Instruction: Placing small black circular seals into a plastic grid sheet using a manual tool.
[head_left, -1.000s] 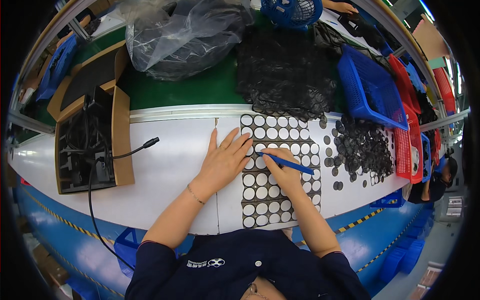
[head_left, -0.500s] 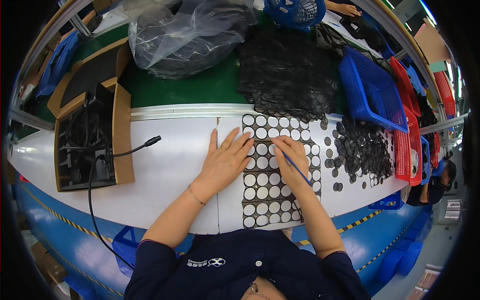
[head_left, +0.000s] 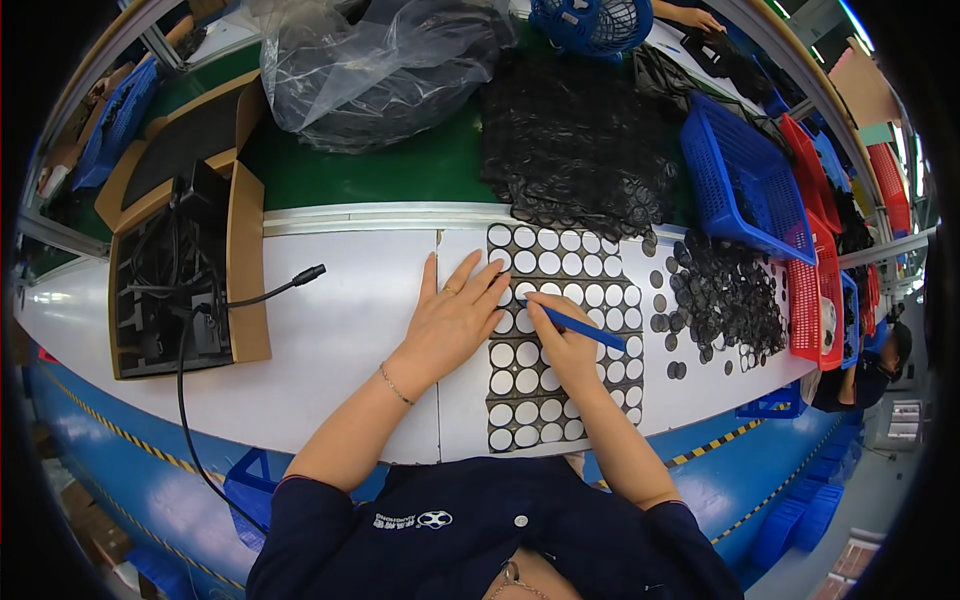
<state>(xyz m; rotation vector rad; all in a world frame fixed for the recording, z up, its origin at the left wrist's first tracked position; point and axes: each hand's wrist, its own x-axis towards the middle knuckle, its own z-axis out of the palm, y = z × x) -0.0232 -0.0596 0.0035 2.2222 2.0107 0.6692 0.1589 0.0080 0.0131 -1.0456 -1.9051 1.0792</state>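
One blue pen-like tool [head_left: 592,332] is pinched in the right grip [head_left: 568,348], angled over a dark sheet of white discs [head_left: 545,397] lying directly beneath on the tabletop [head_left: 350,340]. Beside it, the left grip [head_left: 447,322] lies palm-down, spread, fingertips over the sheet's left edge. Loose black discs [head_left: 725,300] lie right of the right grip; an open carton [head_left: 250,280] stands well left of the left grip.

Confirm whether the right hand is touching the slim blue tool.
Touching. The head view shows the right hand gripping the slim blue tool near its left end, the rest sticking out to the right.
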